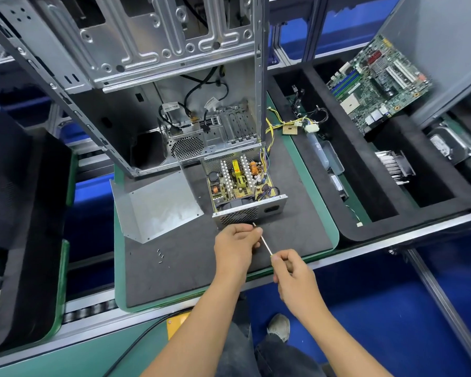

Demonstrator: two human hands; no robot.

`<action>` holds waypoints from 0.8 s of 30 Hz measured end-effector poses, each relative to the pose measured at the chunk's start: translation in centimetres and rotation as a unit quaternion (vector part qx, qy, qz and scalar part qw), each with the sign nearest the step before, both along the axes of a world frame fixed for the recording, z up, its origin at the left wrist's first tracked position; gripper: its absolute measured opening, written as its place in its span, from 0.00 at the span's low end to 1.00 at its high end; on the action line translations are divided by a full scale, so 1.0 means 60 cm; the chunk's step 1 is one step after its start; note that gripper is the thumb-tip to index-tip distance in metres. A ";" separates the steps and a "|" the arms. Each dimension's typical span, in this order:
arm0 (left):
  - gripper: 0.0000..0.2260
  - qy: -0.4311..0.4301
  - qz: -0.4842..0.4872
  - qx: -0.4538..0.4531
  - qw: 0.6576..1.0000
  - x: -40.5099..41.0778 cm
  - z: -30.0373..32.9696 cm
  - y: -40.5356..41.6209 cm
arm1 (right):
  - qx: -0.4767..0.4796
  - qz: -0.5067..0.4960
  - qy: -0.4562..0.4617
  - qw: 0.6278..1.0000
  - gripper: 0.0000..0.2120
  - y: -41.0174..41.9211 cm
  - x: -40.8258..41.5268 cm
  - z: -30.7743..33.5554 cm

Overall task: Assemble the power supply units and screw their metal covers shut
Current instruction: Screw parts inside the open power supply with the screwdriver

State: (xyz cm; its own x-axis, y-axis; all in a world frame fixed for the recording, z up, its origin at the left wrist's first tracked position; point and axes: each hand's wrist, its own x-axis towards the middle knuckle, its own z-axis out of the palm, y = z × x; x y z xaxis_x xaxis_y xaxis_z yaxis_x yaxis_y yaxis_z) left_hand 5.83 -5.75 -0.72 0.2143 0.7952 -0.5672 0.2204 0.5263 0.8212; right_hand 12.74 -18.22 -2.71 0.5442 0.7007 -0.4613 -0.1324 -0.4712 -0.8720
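An open power supply unit (242, 183) sits on the dark mat, its circuit board bare and its vented metal side facing me. The unit's bent metal cover (158, 206) lies loose to its left. My right hand (292, 273) grips the handle of a thin screwdriver (264, 242). My left hand (235, 244) pinches the shaft near its tip, just in front of the unit's near face. Several small screws (160, 255) lie on the mat left of my hands.
A bare computer case (136, 63) stands behind the unit. The green-edged pallet (335, 240) carries the mat. To the right, a black foam tray (362, 238) holds cables (305, 122), a motherboard (378, 83), a heatsink (394, 167) and a drive (452, 142).
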 end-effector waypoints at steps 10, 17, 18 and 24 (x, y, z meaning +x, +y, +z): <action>0.04 0.144 -0.156 0.117 0.970 0.008 0.004 -0.007 | -0.035 -0.051 -0.065 0.996 0.09 0.015 -0.012 -0.001; 0.03 0.169 -0.158 0.126 0.965 0.015 0.002 -0.010 | -0.036 -0.052 -0.080 0.995 0.10 0.017 -0.012 -0.001; 0.03 0.171 -0.156 0.125 0.965 0.015 0.001 -0.010 | -0.035 -0.051 -0.083 0.995 0.10 0.018 -0.012 -0.001; 0.03 0.163 -0.146 0.135 0.966 0.015 -0.001 -0.012 | -0.031 -0.049 -0.094 0.994 0.09 0.017 -0.014 0.000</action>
